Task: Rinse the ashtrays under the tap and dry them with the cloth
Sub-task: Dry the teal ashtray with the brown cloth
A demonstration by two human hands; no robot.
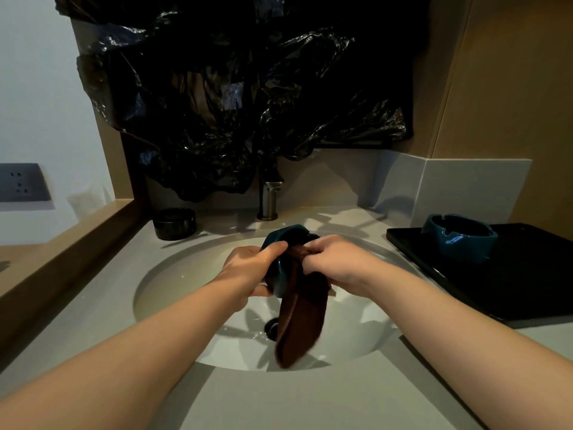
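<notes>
Ashtray (280,237) is over the sink (186,274), left hand (248,268) fingers curled round it, right hand (336,262) fingers pinching the cloth (299,321). Grey surface (279,398) carries a black tray (527,274) at right; black plastic (232,88) hangs behind.

**Open in front, crowded behind**

The basin (173,268) is free at its left, as is the counter (279,398) before it. Behind stand the tap (268,200) and a black ashtray (174,223), with black plastic sheeting (232,103) hanging low over them. The tray (527,290) bearing a teal ashtray (462,240) blocks the right.
</notes>
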